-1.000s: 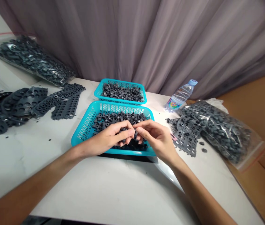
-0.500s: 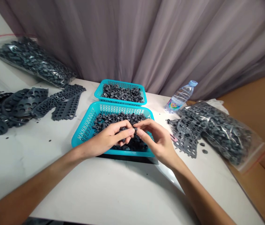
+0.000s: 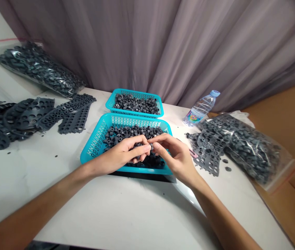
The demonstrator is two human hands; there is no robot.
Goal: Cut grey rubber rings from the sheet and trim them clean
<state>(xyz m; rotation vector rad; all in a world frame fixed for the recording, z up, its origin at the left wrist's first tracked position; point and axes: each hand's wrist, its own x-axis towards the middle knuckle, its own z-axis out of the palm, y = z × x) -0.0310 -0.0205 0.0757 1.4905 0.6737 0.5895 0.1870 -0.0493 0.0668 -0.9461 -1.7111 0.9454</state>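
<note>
My left hand (image 3: pixel 130 150) and my right hand (image 3: pixel 174 152) meet above the front turquoise basket (image 3: pixel 88 151). Between their fingertips is a small dark rubber piece (image 3: pixel 152 147), mostly covered by the fingers. The thumb and index finger of each hand pinch at it from either side, and the other left fingers are curled beneath. Many small dark grey rubber parts (image 3: pixel 126 131), some with a round hole, fill the basket below.
A second turquoise basket (image 3: pixel 108 105) of similar parts stands behind. Perforated rubber sheets (image 3: pixel 74 119) and a filled plastic bag (image 3: pixel 40 69) lie left. At right are a water bottle (image 3: pixel 201 107), another perforated sheet (image 3: pixel 210 156) and another filled bag (image 3: pixel 251 149).
The fingertips have shifted slightly around the small rubber piece, which shows a little more between the thumbs. Both hands stay above the front basket.
</note>
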